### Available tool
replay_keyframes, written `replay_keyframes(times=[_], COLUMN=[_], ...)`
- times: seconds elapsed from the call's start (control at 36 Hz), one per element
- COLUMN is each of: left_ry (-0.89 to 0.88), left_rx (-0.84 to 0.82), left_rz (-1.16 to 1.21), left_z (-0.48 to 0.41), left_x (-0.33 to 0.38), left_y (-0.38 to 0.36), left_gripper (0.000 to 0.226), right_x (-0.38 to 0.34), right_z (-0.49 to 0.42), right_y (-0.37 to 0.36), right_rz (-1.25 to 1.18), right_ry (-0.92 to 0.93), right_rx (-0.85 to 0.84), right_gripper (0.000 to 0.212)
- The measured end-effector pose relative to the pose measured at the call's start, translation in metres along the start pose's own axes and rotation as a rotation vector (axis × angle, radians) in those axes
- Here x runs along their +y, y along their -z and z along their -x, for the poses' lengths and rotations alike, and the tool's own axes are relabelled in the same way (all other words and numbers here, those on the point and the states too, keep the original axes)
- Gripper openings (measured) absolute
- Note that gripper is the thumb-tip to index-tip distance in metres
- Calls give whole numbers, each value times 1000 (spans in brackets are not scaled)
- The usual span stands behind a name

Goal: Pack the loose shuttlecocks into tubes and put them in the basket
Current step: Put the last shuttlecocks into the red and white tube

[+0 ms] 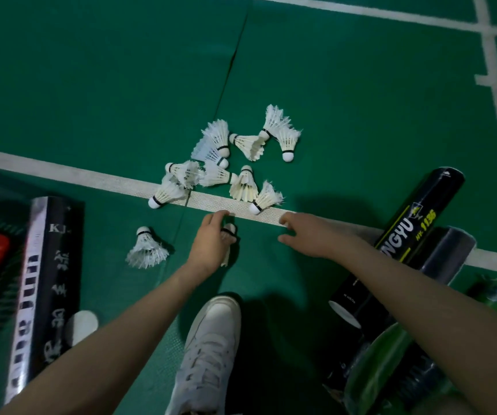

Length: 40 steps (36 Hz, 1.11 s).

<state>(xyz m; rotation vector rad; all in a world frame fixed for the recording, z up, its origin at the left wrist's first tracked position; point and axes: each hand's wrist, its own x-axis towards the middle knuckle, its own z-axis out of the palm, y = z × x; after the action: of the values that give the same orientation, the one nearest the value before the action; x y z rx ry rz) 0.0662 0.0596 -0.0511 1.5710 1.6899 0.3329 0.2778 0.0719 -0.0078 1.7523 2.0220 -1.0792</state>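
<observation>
Past the white shoe (211, 348), the left hand (210, 245) grips one shuttlecock (229, 229) while the right hand (310, 235) hovers open-fingered near the floor pile (242, 187): gathering stage, next a second pick before loading the black tube (415, 232)

The left hand (211, 245) holds a shuttlecock (228, 232), and its round white tip pokes out. The right hand (308, 235) is beside it, low by the white line (61, 171), holding nothing. A pile of shuttlecocks (216, 175) lies just ahead on the green floor (91, 85). A black tube (48, 280) lies on the left. A tube with yellow letters (406, 232) lies on the right. A white shoe (211, 348) is below the hands.
</observation>
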Motion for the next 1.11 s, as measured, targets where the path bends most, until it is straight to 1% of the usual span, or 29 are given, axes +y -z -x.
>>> replay_keyframes(times=[0.08,0.19,0.28,0.36,0.44,0.53,0.58,0.64,0.67,0.75,0.81,0.86,0.92,0.97,1.11], left_ry=[-3,-82,-84,-37,77,271,387,508,550,621,687,746,733,655,406], left_rx=[87,248,373,472,554,533,500,476,472,479,469,426,369,311,299], left_rz=[72,57,14,-86,-212,-373,-401,-366,-371,-392,-367,-380,-349,-266,-272], left_z=[0,7,20,36,49,53,51,46,43,38,37,38,38,38,47], left_x=[-6,-18,-40,-72,-105,-137,-152,-157,-159,-166,-168,-165,-158,-150,-114], left_y=[14,41,64,88,115,140,151,157,159,164,169,172,172,170,158], left_gripper=[53,34,29,30,38,59,69,75,78,89,89,89,90,93,106], right_x=[-31,-67,-88,-110,-122,-117,-114,-114,-116,-120,-122,-124,-125,-127,-131], right_z=[-15,-35,-53,-70,-77,-81,-85,-88,-89,-91,-90,-90,-89,-91,-89], right_y=[-6,-21,-33,-37,-43,-49,-50,-46,-44,-43,-43,-43,-43,-43,-32], right_rz=[3,96,160,272,377,489,471,440,415,400,396,384,358,308,-7], right_ry=[95,210,278,251,257,314,329,340,349,401,384,354,337,313,203], right_rx=[19,-14,-54,-94,-31,92,104,93,91,131,119,107,112,128,225], right_gripper=[55,61,65,59,43,38,45,54,54,41,37,36,36,35,47])
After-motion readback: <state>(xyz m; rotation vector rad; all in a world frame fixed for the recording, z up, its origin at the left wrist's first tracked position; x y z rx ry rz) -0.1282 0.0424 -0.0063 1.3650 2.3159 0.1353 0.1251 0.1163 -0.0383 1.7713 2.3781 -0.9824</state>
